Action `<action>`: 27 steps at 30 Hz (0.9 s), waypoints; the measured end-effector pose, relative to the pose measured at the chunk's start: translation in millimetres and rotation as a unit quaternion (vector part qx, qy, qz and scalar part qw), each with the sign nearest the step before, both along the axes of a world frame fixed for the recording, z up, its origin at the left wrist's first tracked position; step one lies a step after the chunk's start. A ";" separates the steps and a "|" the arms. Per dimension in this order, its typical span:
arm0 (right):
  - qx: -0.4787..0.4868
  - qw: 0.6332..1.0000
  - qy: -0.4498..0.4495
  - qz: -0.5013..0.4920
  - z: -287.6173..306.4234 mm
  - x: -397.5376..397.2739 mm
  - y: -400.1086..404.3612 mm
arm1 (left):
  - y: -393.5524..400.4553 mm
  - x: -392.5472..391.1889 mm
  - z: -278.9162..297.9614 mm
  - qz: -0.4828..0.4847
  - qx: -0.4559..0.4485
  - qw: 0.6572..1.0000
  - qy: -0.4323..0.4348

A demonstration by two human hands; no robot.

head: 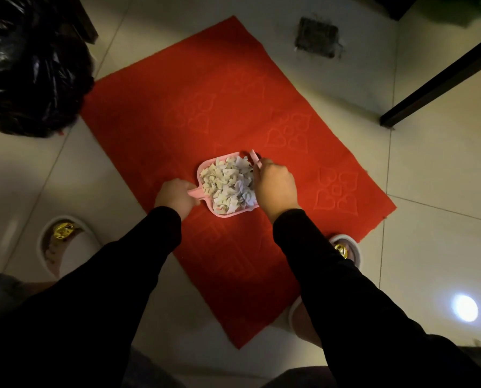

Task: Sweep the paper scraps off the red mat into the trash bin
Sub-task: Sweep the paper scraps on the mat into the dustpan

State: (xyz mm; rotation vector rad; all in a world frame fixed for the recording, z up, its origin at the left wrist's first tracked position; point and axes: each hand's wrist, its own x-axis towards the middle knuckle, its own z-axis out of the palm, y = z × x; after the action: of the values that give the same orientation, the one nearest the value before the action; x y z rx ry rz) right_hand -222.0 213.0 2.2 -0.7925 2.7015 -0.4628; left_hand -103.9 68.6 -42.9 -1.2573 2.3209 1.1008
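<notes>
From the head camera I look straight down at the red mat (194, 107), which lies at an angle on the pale tiled floor (429, 177). Near the middle of the mat sits a small pink dustpan (205, 169), and it is heaped with paper scraps (228, 183) (white and beige pieces, piled up to the rim). I see no loose scraps on the bare parts of the mat.

My left hand (175, 198) is curled around the pink handle of the dustpan and grips it from the left side. My right hand (275, 189) is closed on a thin pink tool (254, 159), whose end sticks out above the knuckles at the far right edge of the pan; I cannot tell what kind of tool it is, because the hand covers most of it. The right hand is just beside the scrap pile and partly over the edge of the pan. Both arms are in black sleeves (331, 275).

The trash bin, lined with a black plastic bag (29, 65), stands at the upper left, touching or overlapping the far left corner of the mat; it is well apart from the dustpan. A white slipper (63, 242) with a gold ornament is on the floor at the left, and another slipper (348, 247) shows partly behind the right sleeve, at the edge of the mat. A dark floor drain (316, 37) lies beyond the mat.
</notes>
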 end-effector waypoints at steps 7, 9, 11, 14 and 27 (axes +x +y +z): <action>0.001 1.000 0.006 0.024 -0.9 5.2 -4.4 | 4.3 -2.7 -0.3 0.003 0.010 1.000 0.020; 0.000 1.000 0.009 0.025 -0.2 5.0 -4.4 | 5.5 -5.8 0.5 -0.011 0.004 1.000 0.022; -0.007 1.000 0.009 0.022 0.6 5.0 -4.2 | 6.2 -8.0 1.4 -0.017 0.000 1.000 0.023; 0.003 1.000 0.002 0.029 0.1 5.7 -3.9 | 7.1 -8.4 0.9 -0.013 -0.003 1.000 0.026; 0.040 0.997 0.023 0.065 2.3 9.7 -7.2 | 13.3 -10.8 -1.9 0.022 0.016 0.999 0.027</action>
State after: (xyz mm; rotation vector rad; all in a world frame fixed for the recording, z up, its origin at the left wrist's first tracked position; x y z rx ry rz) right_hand -212.3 205.8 4.6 -0.9586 2.6706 -0.3075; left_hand -114.7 81.9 -44.8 -1.2880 2.3144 1.1955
